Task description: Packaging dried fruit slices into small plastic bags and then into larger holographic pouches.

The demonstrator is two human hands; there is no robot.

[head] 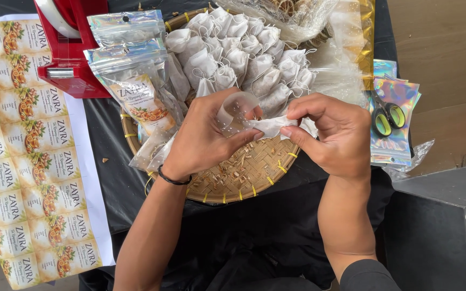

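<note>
white mesh pouch [268, 125] pinched between both hands [276, 132] above woven tray [254, 172]

white mesh pouch [268, 125] pinched between fingers [297, 129]; beyond the fingertips, white filled pouches [244, 48] on tan woven tray [254, 172] with yellow ties; red tape dispenser [74, 54]; iridescent bags [395, 108]; black-yellow scissors [386, 116].

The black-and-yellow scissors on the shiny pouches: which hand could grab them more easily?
Probably the right hand. The black-and-yellow scissors lie on the holographic foil pouches just beyond it, while the left hand sits across the round woven bamboo tray. Both hands now pinch a small white mesh bag.
</note>
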